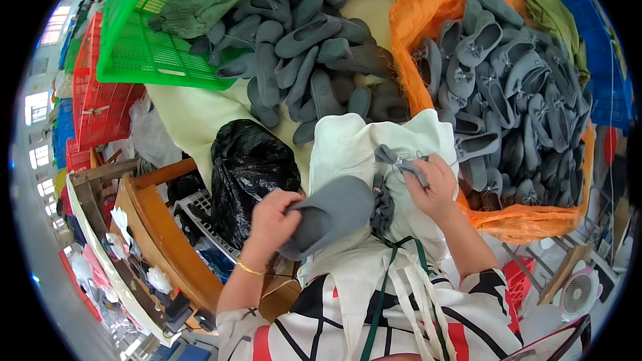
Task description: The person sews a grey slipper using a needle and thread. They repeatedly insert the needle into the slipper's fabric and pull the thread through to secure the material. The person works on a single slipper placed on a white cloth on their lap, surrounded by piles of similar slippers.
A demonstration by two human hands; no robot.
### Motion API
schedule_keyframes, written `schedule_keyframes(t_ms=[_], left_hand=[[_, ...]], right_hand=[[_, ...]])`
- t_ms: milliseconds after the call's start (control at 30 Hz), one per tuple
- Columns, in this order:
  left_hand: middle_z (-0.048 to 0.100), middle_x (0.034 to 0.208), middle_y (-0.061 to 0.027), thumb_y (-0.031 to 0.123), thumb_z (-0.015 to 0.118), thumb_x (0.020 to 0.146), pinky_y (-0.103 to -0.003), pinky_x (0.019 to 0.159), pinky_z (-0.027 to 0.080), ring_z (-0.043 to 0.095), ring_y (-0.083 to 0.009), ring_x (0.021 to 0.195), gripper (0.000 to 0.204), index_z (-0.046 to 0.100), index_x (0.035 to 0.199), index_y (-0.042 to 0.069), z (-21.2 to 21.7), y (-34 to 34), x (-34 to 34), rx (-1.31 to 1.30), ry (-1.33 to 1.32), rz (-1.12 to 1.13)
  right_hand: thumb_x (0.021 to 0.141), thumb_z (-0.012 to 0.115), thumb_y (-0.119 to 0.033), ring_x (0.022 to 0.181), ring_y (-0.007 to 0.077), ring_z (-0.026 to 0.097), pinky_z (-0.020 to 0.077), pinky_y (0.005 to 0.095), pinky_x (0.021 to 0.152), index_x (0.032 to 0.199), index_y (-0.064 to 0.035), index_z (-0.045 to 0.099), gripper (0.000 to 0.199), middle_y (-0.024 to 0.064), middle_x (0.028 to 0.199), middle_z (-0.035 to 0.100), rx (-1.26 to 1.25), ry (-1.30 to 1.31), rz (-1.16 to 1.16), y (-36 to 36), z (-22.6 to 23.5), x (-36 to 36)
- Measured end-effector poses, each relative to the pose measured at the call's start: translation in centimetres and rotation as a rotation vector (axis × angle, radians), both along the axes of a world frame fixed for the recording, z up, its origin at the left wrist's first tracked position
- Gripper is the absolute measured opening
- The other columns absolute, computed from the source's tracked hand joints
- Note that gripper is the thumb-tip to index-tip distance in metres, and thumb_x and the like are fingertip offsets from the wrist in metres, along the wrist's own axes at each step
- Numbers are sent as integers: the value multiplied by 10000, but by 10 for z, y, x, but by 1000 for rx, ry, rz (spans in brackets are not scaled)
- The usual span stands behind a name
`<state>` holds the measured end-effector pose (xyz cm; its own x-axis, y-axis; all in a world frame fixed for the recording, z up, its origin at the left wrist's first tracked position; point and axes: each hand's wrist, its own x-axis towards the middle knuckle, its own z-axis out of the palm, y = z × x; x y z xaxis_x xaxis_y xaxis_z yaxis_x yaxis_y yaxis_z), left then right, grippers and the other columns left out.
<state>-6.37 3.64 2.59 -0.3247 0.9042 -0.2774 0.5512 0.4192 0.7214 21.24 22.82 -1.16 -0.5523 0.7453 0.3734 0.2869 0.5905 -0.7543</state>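
My left hand point(273, 217) grips a grey fabric slipper point(331, 214) by its opening, sole side up, over a white cloth point(354, 144) on my lap. My right hand point(435, 184) pinches a small grey fabric bow point(394, 159) with thread. A few more grey bows point(383, 204) lie stacked between the two hands on the white cloth.
A loose heap of grey slippers point(307, 47) lies on a pale sheet ahead. An orange sack point(411, 23) at right holds several grey slippers with bows. A black plastic bag point(249, 170) sits left of my lap. Green crate point(144, 47) and red crate point(97, 103) stand far left. A small fan point(578, 294) is lower right.
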Motion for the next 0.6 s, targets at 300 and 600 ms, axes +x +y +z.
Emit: schedule_keyframes(t_ms=[300, 600], left_hand=[[634, 860, -114, 221, 751, 808, -404, 681, 498, 610, -337, 771, 228, 663, 913, 40, 16, -35, 68, 74, 342, -48], [625, 1169, -58, 94, 679, 916, -278, 978, 440, 583, -141, 1076, 412, 536, 1280, -37, -34, -34, 107, -30, -1236, 523]], right_hand=[[876, 689, -29, 709, 95, 539, 436, 240, 637, 958, -1, 637, 101, 5, 807, 586, -371, 105, -117, -31, 10, 12], [936, 658, -107, 786, 55, 565, 468, 229, 699, 1000, 14, 644, 137, -11, 868, 603, -1062, 338, -126, -90, 11, -1]])
